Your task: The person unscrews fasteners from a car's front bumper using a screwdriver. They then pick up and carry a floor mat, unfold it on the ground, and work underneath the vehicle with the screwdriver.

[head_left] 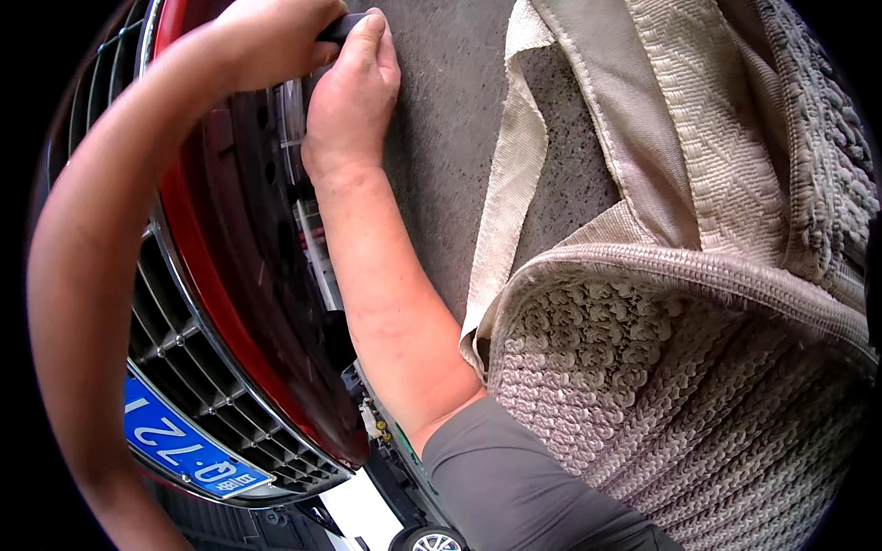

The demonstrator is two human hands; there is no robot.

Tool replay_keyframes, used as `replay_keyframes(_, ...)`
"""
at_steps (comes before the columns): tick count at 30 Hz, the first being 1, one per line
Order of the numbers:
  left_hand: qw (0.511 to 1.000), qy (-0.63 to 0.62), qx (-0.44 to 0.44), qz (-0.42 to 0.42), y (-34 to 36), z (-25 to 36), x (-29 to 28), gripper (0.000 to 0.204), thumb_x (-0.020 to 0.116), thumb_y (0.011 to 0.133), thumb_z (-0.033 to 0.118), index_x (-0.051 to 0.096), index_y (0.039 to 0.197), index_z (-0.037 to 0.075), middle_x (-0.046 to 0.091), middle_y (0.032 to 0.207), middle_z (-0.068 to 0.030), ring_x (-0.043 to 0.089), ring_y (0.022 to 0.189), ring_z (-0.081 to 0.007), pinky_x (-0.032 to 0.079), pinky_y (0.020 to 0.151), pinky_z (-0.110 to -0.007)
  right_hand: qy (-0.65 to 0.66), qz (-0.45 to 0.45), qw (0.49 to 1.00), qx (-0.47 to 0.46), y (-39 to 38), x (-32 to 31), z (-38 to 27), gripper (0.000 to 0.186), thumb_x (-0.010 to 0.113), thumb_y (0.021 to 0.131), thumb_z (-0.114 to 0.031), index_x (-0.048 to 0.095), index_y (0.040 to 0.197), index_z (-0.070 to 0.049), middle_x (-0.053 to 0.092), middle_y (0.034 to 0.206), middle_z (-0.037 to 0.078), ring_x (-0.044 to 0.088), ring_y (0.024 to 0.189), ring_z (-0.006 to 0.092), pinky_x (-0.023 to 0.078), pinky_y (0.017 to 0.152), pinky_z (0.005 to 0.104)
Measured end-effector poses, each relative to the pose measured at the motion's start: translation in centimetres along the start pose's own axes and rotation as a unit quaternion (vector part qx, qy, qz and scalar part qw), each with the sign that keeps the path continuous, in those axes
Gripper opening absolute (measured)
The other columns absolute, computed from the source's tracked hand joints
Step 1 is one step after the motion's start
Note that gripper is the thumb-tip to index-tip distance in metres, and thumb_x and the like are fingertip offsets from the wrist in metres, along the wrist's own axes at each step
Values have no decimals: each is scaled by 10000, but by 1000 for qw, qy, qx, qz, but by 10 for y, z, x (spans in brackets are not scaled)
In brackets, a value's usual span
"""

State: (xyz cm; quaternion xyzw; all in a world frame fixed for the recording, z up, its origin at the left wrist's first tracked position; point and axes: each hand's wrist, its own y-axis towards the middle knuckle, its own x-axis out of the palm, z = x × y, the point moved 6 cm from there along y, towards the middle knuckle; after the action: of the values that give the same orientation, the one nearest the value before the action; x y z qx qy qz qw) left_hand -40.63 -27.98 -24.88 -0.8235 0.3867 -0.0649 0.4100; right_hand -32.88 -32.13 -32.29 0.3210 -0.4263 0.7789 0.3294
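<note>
Grey sleeve [514,487] and a bare forearm rise from the lower edge, leading up to the right hand [351,96], whose fingers are curled and pressed together against a small dark part [338,26] at the top of the frame. Just beside it, the left hand [276,37] closes over the same dark part from the left, so the piece sits pinched between both hands, mostly hidden by them. Both hands work at the upper edge of a red car's front [197,239], where a chrome-trimmed grille [175,340] curves down to a blue rectangular plate [188,445] with white characters, low at the left. To the right, a beige woven mat [680,386] with a nubby pile lies folded, its smooth backing turned up, on grey asphalt [450,138] that stretches to the far edge.
</note>
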Motion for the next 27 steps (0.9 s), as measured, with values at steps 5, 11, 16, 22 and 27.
replay_keyframes(5, 974, 151, -8, 170, 3, 3, 13, 202, 677, 892, 229, 705, 1009, 67, 736, 910, -128, 715, 901, -320, 546, 829, -437, -33, -43, 999, -9, -2, 0, -12, 491, 437, 1105, -391, 512, 1384, 7, 596, 1282, 73, 568, 1161, 143, 461, 1001, 290)
replay_keyframes(11, 981, 21, 90, 168, 4, -13, 24, 259, 663, 938, 200, 661, 1159, 66, 733, 1005, -111, 706, 972, -297, 546, 849, -404, -19, -5, 1000, 8, -1, -5, 0, 430, 479, 1097, -341, 526, 1360, -4, 602, 1220, 36, 564, 1097, 125, 460, 966, 287)
replay_keyframes(16, 976, -213, -15, -42, 20, -33, 27, 374, 634, 967, 224, 636, 1229, -43, 718, 1023, -193, 682, 919, -271, 536, 890, -348, 7, 43, 999, 18, 3, -11, 5, 460, 497, 1087, -295, 486, 1417, 26, 596, 1251, 68, 555, 1155, 152, 430, 1030, 295)
replay_keyframes(22, 997, -27, -1, 73, 14, -25, 24, 307, 674, 908, 178, 661, 1165, 10, 720, 965, -196, 694, 898, -343, 548, 836, -419, -1, 69, 998, 4, 5, -11, 7, 318, 511, 1076, -310, 609, 1192, -30, 618, 1018, -12, 558, 929, 92, 471, 845, 260)
replay_keyframes(27, 933, 218, -3, 286, -14, -2, 36, 77, 664, 893, 197, 610, 932, 159, 747, 837, -9, 735, 829, -217, 512, 739, -351, 19, 70, 997, -18, -8, 0, -2, 322, 554, 1065, -320, 601, 1202, -32, 606, 1012, -20, 547, 921, 71, 480, 839, 246)
